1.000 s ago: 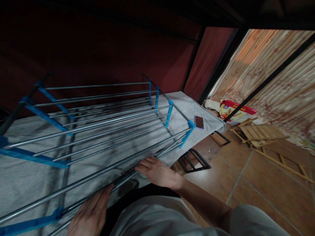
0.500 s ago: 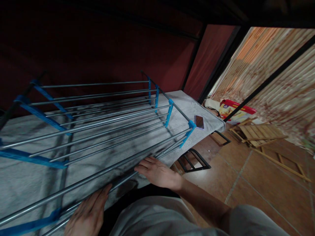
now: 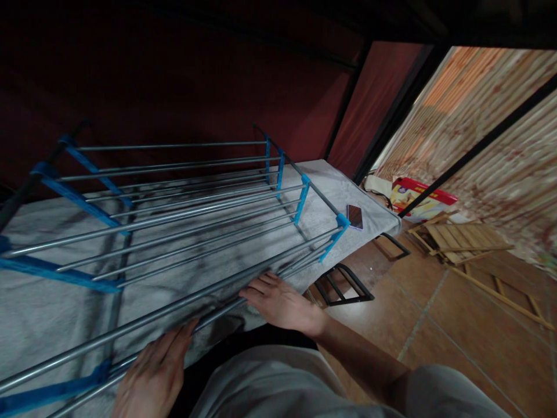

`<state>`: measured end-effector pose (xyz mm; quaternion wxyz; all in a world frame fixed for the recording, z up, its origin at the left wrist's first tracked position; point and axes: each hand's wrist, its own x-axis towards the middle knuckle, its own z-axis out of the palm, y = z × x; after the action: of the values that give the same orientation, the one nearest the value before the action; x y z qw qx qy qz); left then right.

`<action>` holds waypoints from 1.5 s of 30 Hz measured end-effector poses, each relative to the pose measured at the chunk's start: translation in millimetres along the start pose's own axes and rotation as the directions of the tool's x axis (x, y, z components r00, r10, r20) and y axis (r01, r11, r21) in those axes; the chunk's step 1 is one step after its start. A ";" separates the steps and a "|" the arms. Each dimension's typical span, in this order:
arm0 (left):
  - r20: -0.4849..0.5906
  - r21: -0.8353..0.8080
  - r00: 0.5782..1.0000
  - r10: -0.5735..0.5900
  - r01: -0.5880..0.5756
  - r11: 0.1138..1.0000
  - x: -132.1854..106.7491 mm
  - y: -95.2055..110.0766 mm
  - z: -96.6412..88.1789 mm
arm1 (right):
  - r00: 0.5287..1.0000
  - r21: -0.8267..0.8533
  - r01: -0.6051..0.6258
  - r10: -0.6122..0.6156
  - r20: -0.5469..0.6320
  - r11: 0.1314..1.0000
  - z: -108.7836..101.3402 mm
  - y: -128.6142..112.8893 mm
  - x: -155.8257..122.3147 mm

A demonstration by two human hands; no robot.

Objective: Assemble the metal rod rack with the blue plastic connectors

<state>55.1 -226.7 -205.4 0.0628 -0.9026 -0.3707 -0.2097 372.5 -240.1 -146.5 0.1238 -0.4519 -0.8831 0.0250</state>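
Note:
A rack of long grey metal rods (image 3: pixel 183 217) joined by blue plastic end pieces (image 3: pixel 300 200) lies on its side across a grey-sheeted bed (image 3: pixel 331 186). My right hand (image 3: pixel 281 302) rests flat on the nearest rods at the bed's front edge, fingers stretched out. My left hand (image 3: pixel 152 377) lies lower left on the same rods, fingers extended along them, close to a blue connector (image 3: pixel 98 374). Neither hand is wrapped round a rod.
A phone (image 3: pixel 354 216) lies on the sheet near the bed's far right corner. A black metal frame (image 3: pixel 343 284) sits on the tiled floor below. Wooden folding pieces (image 3: pixel 465 238) and a red-and-white box (image 3: pixel 420 197) lie by the curtained wall at the right.
The view shifted slightly; my left hand slid a little down and left along the rods. My right hand stayed put.

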 end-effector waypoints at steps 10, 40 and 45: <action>0.017 -0.116 0.958 -0.285 0.285 0.951 31.4 53.4 -43.2 | 0.987 -0.076 0.127 -0.133 -0.086 0.989 24.9 6.0 11.9; -0.155 -0.980 -0.007 -0.988 0.130 0.153 15.1 -44.6 -38.4 | 0.975 0.013 0.208 -0.206 -0.087 0.978 13.8 -42.2 38.3; -0.138 -0.975 -0.004 -0.990 0.176 0.135 15.6 -42.4 -41.0 | 0.957 0.109 0.274 -0.282 0.072 0.956 18.8 -130.5 118.9</action>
<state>22.0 -197.3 -163.5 -0.2630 -0.2493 -0.5547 -0.7490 197.9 -220.2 -120.9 0.1096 -0.3149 -0.9402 0.0700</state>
